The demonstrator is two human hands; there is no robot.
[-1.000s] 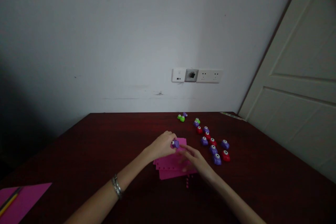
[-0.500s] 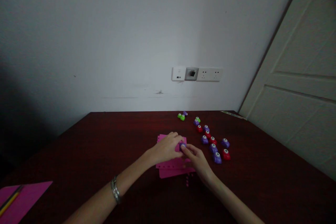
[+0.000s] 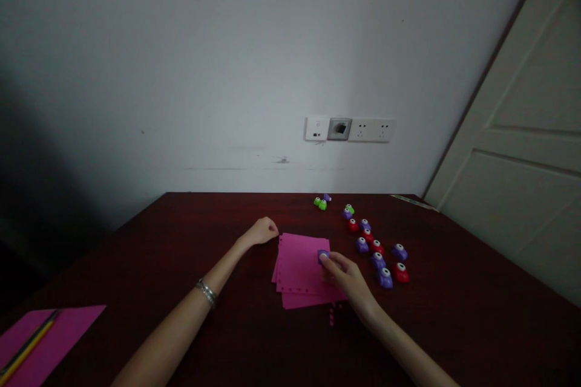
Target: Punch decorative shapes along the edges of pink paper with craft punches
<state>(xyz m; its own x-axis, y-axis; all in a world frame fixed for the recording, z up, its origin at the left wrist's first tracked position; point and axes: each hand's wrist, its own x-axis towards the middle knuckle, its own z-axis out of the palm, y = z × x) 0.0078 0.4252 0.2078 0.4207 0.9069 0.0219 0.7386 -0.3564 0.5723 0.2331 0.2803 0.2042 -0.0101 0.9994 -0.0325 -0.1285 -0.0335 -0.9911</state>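
Note:
My right hand (image 3: 350, 283) pinches a small purple craft paper punch (image 3: 322, 255) with a white eye-like button. The punch sits at the right edge of a pink paper sheet (image 3: 299, 263), upper half. Small holes run along the sheet's left and bottom edges. Beneath it more pink paper (image 3: 313, 300) sticks out at the bottom and left. At the sheet's far left corner is my left hand (image 3: 261, 231), fingers curled closed, fingertips beside the paper; what they hold, if anything, is hidden. Tiny pink cut-outs (image 3: 331, 314) lie just below the paper.
Several purple, red (image 3: 401, 273) and green punches (image 3: 322, 205) are scattered to the right and at the back of the dark red table (image 3: 218, 211). At the left front, pencils (image 3: 29, 347) lie on another pink sheet (image 3: 77, 329). A wall with sockets (image 3: 371, 130) stands behind.
My left hand has let go of the purple punch and moved left to the paper's far corner. The punch has passed into my right hand. The view has shifted slightly.

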